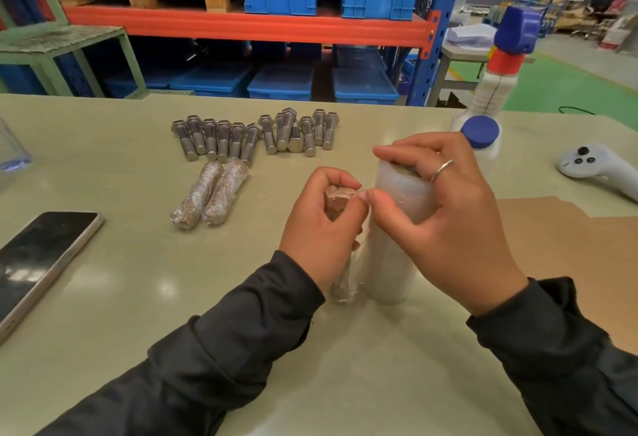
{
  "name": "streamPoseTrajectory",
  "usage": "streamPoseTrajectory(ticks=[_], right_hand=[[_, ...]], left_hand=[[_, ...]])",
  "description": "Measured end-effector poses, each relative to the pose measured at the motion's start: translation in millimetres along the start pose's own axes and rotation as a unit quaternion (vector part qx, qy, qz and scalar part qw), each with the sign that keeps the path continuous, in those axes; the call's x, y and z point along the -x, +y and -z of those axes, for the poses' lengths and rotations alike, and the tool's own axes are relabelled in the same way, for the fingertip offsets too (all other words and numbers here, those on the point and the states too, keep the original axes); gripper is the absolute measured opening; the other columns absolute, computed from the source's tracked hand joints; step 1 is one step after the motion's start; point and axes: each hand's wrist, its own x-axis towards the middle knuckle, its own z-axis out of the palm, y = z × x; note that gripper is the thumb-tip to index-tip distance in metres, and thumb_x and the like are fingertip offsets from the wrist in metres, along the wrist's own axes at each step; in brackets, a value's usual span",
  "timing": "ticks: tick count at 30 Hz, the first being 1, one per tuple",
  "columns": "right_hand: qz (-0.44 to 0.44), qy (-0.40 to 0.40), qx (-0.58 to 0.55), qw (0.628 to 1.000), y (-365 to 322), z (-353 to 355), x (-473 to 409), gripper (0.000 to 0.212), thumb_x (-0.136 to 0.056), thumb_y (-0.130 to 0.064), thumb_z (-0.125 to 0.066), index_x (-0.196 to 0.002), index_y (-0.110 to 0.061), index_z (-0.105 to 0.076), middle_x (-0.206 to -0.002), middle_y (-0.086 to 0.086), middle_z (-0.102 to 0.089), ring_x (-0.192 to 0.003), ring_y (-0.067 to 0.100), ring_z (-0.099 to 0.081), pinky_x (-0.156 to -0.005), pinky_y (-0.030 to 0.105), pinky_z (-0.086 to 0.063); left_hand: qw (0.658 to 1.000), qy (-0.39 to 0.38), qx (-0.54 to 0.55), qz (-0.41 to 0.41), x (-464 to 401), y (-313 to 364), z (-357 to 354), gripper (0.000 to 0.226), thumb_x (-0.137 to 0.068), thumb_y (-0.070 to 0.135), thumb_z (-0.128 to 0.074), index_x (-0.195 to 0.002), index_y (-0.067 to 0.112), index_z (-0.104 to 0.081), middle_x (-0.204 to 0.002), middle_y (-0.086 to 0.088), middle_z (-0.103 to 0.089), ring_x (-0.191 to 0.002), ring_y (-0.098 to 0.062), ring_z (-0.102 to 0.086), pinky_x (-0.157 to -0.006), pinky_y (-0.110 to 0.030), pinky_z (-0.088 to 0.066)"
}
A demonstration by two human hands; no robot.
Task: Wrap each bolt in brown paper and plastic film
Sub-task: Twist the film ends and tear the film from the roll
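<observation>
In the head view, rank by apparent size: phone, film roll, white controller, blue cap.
1. Phone, though it lies near the camera and is cut by the frame edge.
2. Film roll, partly covered by the right hand.
3. White controller, partly cut off.
4. Blue cap.

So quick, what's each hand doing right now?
Left hand: holds a paper-wrapped bolt, upright.
Right hand: holds the film roll, thumb pinching film against the bolt.
</observation>
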Motion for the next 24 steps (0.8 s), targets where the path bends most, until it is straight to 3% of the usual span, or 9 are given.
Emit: streamPoseTrajectory(ticks=[3,7,12,17,21,24], right_hand=[[0.012,0.01,0.01,1.0,-3.1,0.0,1.9,0.036,-0.077,-0.015,-0.07,-0.112,-0.009,-0.064,-0.106,0.0,-0.046,-0.1,0.004,-0.045,-0.091,0.006,-0.035],[0.073,0.02,0.025,0.997,-8.1,-3.6,12.8,0.036,-0.078,-0.023,-0.064,-0.11,-0.008,-0.065,-0.108,0.0,-0.046,-0.101,0.016,-0.051,-0.092,0.017,-0.041],[0.029,0.053,-0.018,0.998,10.9,-3.7,5.9,0.034,-0.078,-0.022,-0.063,-0.108,-0.004,-0.061,-0.108,0.006,-0.049,-0.102,0.005,-0.045,-0.093,0.008,-0.034],[0.041,0.08,-0.052,0.995,14.4,-14.6,14.2,0.043,-0.077,-0.025,-0.067,-0.111,-0.005,-0.053,-0.113,0.01,-0.045,-0.106,-0.001,-0.042,-0.096,0.008,-0.031],[0.054,0.081,-0.062,0.993,20.4,-14.7,17.3,0.055,-0.07,-0.034,-0.075,-0.111,-0.016,-0.042,-0.116,0.007,-0.039,-0.11,0.011,-0.042,-0.099,0.015,-0.033],[0.066,0.084,-0.058,0.993,19.5,-16.1,15.5,0.052,-0.07,-0.031,-0.075,-0.107,-0.015,-0.042,-0.114,0.009,-0.039,-0.11,0.007,-0.04,-0.098,0.011,-0.031]], left_hand=[[0.998,0.037,-0.009,0.047,-7.0,-3.4,1.8,0.018,-0.085,0.009,-0.053,-0.078,0.025,-0.048,-0.054,0.007,-0.051,-0.043,-0.005,-0.045,-0.04,-0.019,-0.042],[0.967,0.14,0.06,0.203,-20.4,-14.9,16.6,0.014,-0.092,0.007,-0.045,-0.084,0.019,-0.048,-0.07,-0.006,-0.045,-0.048,-0.011,-0.045,-0.036,-0.018,-0.04],[0.978,0.092,0.088,0.164,-22.0,-18.2,15.7,0.013,-0.092,0.012,-0.05,-0.085,0.022,-0.048,-0.067,-0.003,-0.044,-0.04,-0.007,-0.045,-0.04,-0.021,-0.039],[0.968,0.088,0.127,0.198,-20.3,-20.0,13.2,0.012,-0.092,0.009,-0.049,-0.085,0.018,-0.048,-0.058,-0.002,-0.043,-0.037,-0.008,-0.039,-0.036,-0.018,-0.034],[0.973,0.072,0.114,0.189,-16.6,-19.2,10.9,0.021,-0.081,0.017,-0.068,-0.085,0.014,-0.047,-0.044,0.007,-0.048,-0.033,-0.006,-0.038,-0.033,-0.016,-0.034],[0.97,0.06,0.124,0.202,-19.0,-15.6,17.7,0.021,-0.08,0.021,-0.067,-0.08,0.013,-0.047,-0.043,0.007,-0.045,-0.032,-0.007,-0.036,-0.033,-0.016,-0.033]])
